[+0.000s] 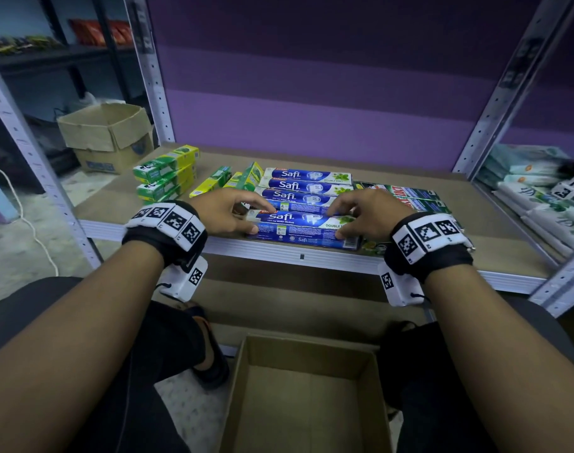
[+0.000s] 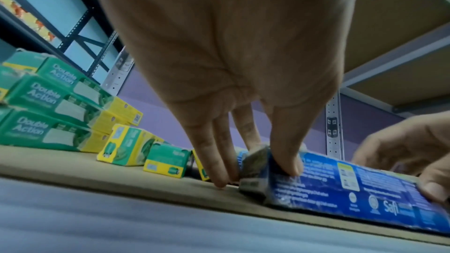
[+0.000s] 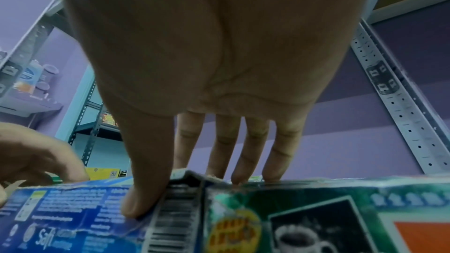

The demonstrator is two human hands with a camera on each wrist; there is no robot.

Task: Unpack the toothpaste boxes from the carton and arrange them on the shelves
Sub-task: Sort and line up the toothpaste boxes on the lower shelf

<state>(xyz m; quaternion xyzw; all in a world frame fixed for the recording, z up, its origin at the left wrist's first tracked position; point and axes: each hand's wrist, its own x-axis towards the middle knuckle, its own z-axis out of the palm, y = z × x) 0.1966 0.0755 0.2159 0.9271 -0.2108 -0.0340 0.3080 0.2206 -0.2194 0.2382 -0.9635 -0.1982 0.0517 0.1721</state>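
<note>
**Seating the front blue box at the shelf edge**

A brown shelf board in a grey metal rack, purple wall behind. The left hand pinches the left end of the nearest blue Safi box, thumb on the front face, fingers over the top and end flap. The right hand pinches the right end likewise, thumb beside the barcode, fingers curled over the far top edge. The box lies lengthwise along the shelf's front edge, in front of the row of blue Safi boxes. Just beside its right end lie dark green boxes; to the left, green-and-yellow boxes are stacked, with some loose. The carton stands open on the floor below, no boxes visible inside.

To finish well, both hands should probably push evenly so the box meets the row squarely, keep the crumpled left flap closed, and avoid leaving it overhanging the edge, where it could tip into the carton.
</note>
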